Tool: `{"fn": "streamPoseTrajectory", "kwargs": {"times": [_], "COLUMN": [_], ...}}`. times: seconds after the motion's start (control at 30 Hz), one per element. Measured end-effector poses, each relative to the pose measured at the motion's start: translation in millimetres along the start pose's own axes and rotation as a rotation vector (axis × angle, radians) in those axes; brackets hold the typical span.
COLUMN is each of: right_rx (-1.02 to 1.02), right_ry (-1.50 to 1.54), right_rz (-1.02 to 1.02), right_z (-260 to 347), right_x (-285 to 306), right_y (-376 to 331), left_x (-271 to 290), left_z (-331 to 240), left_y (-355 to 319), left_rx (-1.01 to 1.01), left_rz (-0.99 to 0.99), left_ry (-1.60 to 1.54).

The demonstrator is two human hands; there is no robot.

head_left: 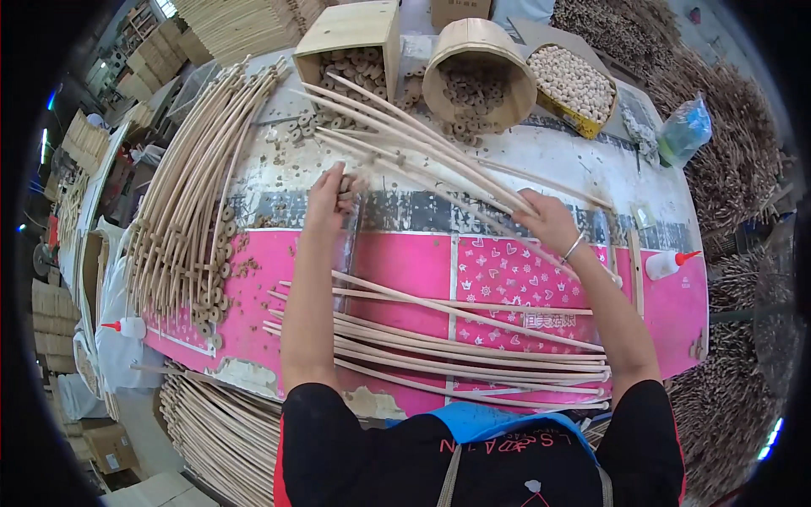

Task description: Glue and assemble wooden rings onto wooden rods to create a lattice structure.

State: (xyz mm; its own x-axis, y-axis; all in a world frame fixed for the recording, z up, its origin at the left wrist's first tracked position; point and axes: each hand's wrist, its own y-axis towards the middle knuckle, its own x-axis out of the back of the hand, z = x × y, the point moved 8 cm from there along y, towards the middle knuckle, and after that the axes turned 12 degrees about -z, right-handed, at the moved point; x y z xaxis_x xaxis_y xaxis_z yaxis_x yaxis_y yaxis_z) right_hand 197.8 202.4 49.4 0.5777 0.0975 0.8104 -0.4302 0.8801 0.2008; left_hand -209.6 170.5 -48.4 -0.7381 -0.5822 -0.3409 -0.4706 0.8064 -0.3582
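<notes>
My right hand (547, 223) is closed round several long, thin wooden rods (422, 139), which slant up and left across the table. At the left of these rods, my left hand (326, 199) has its fingers curled round small brown wooden rings (345, 188); how many is hidden. One held rod (384, 159) looks blurred near its far end, close to the left hand. Between my forearms and nearest my body, more slightly bent rods (473, 355) lie side by side on the pink table covering (397, 253).
A large bundle of ringed rods (182, 186) lies at left, beside loose rings (221, 253). Along the back stand a wooden box (351, 32), a tipped wooden bucket (477, 35) and a yellow tray of pale beads (585, 127). Red-tipped white bottles (663, 265) sit at both sides.
</notes>
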Motion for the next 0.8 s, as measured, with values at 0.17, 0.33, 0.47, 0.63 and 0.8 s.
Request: {"fn": "streamPoseTrajectory", "kwargs": {"times": [0.17,0.33,0.47,0.63,0.8], "right_rx": [-0.055,-0.288,-0.384,-0.371,-0.314], "right_ry": [0.116,0.53,0.545,0.52,0.488], "right_rz": [-0.043,0.174,0.248,0.319,0.335], "right_z": [2.7,25.9,20.5,18.4,11.0], "right_x": [31.5,45.9,55.8,53.4,47.6], "right_y": [-2.6,-54.1,-95.9,-134.1,-147.9], "left_x": [25.2,39.1,49.5,61.2,51.4], "left_z": [-0.2,-14.3,-21.5,-22.0,-33.6], "left_y": [-7.2,-0.5,-1.1,10.7,5.5], "left_rx": [0.181,0.096,0.11,0.091,-0.032], "left_rz": [-0.071,-0.013,-0.024,0.007,0.029], "left_ry": [-0.224,-0.289,-0.423,-0.393,-0.337]}}
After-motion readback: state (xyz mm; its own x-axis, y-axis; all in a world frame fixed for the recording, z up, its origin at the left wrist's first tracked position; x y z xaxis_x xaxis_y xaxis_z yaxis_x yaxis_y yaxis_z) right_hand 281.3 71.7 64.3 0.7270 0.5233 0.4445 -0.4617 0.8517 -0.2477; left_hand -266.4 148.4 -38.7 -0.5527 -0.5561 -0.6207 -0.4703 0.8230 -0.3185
